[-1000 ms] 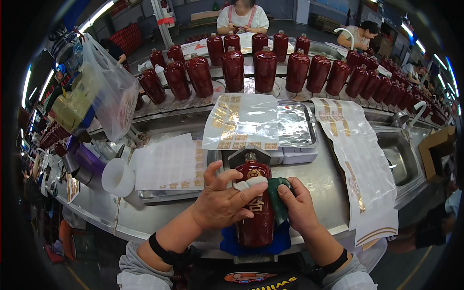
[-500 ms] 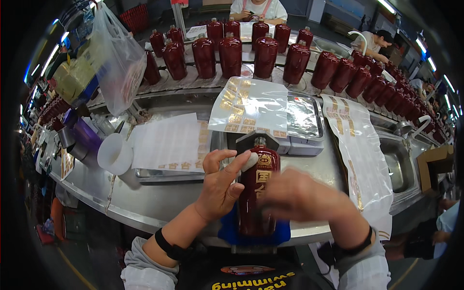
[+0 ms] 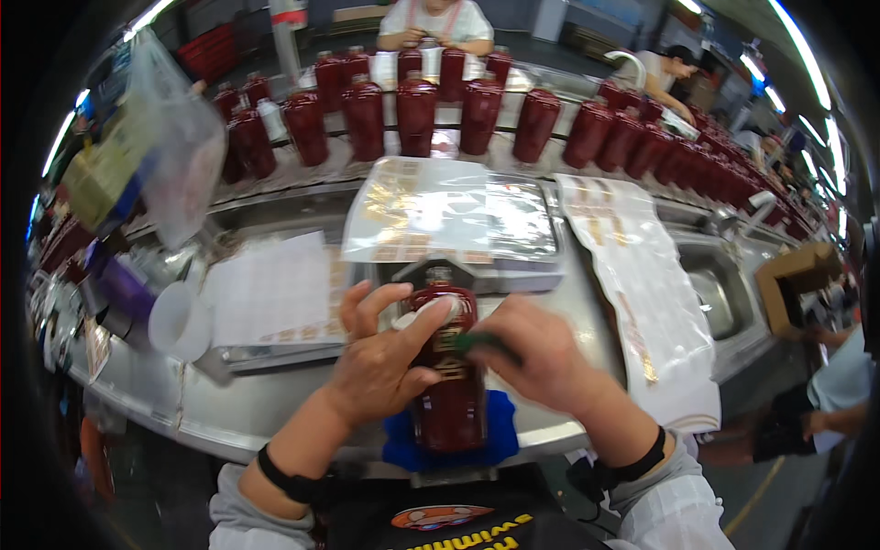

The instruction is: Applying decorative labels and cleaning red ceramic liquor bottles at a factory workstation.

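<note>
A dark red glass bottle [image 3: 449, 412] with gold characters down its front lies in front of me, its neck toward the dark angular holder [image 3: 438, 271] and its base on a blue pad [image 3: 500, 431]. My left hand [image 3: 380, 362] rests against the bottle's left side with fingers spread. White material shows around its fingertips at the bottle's shoulder; I cannot tell if it is finger covers or cloth. My right hand [image 3: 541, 353] is closed around a dark green tool [image 3: 490, 345], blurred by motion, whose tip is at the gold characters. The tool's exact kind is unclear.
Many red bottles [image 3: 417, 119] line the curved conveyor beyond. Gold-label sheets lie on a metal tray [image 3: 532, 215], left at the white sheet [image 3: 275, 293], and right at the long sheet [image 3: 623, 266]. A plastic bag [image 3: 174, 156] hangs left; a sink [image 3: 715, 293] stands right. Co-workers sit opposite.
The whole view has shifted, with the bottle and hands now further left in it. My right hand has moved up along the gold characters, and the green tool now shows.
</note>
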`<state>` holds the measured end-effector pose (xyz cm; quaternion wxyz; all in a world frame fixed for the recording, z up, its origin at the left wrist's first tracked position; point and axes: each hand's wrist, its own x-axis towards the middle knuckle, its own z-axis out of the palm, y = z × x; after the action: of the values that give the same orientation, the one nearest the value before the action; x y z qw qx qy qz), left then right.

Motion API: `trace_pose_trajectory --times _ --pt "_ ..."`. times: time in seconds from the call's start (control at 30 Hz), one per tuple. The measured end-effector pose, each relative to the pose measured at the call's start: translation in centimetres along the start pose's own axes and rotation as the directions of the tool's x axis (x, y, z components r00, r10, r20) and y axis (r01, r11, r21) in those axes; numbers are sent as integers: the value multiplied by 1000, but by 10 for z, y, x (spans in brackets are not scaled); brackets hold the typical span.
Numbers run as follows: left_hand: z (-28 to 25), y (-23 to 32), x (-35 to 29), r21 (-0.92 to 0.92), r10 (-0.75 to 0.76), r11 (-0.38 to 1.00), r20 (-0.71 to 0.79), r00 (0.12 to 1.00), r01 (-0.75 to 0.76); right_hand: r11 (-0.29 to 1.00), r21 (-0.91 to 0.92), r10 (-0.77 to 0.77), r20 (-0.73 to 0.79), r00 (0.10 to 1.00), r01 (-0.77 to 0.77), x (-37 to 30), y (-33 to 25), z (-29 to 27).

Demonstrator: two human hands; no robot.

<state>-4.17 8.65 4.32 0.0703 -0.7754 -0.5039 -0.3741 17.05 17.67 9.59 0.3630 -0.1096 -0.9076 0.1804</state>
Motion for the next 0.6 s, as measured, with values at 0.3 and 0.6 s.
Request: trace_pose_trajectory --times 0.3,0.6 --pt "9 36 -38 43 61 997 52 997 -63 844 -382 377 -78 923 -377 -149 50 -96" --pt "15 45 -61 29 -58 998 -57 997 60 434 -709 762 -41 646 -556 -245 32 -156"
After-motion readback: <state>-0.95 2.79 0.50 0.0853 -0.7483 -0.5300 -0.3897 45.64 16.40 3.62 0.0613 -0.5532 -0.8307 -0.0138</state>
